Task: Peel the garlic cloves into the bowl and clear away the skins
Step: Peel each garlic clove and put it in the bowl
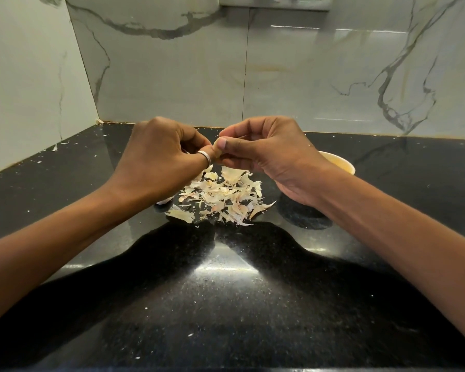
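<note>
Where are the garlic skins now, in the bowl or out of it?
Out: the skins lie in a loose pile on the counter, beside the bowl.

The left hand [159, 154] and the right hand [274, 154] meet in the middle, above the tabletop [226, 304]. They pinch a garlic clove [218, 156] between them. Right under the hands, a pile of skins [220, 194] lies on the tabletop. The bowl [338, 163] sits to the right, partly behind the right hand. A wall [279, 76] stands behind, and a side wall [24, 89] stands on the left.
</note>
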The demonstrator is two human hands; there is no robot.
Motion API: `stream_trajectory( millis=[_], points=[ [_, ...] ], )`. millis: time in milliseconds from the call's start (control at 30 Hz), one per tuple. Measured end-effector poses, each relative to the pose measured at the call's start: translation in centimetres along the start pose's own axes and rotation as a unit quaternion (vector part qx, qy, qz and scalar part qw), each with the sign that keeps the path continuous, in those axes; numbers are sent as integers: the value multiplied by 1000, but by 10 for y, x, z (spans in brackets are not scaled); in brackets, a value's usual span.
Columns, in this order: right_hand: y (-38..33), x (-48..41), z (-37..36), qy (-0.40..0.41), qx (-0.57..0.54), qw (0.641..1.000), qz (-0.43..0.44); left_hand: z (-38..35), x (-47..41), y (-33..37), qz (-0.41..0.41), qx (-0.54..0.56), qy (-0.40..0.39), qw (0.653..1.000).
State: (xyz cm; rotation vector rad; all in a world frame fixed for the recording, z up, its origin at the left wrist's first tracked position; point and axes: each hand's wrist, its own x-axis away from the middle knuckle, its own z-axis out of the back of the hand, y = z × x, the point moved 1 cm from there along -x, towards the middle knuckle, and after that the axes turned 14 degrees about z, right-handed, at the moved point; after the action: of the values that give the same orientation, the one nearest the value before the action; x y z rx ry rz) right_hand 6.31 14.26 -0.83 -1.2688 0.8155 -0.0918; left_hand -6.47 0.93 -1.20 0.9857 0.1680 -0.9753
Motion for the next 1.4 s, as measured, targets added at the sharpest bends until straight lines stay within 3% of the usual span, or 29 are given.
stream_trajectory(
  millis=[467,700,933,1400],
  points=[
    [1,1,0,2,-6,1000,13,-5,1,-2,-9,6,-27,1000],
    [-2,3,-2,-38,-52,998,-25,0,-4,-4,9,31,-14,999],
    [-5,2,3,-29,-117,990,-79,1,-5,-6,18,29,7,999],
    [-6,1,2,-7,-208,970,-124,0,-5,-3,18,113,-109,987]
  ],
)
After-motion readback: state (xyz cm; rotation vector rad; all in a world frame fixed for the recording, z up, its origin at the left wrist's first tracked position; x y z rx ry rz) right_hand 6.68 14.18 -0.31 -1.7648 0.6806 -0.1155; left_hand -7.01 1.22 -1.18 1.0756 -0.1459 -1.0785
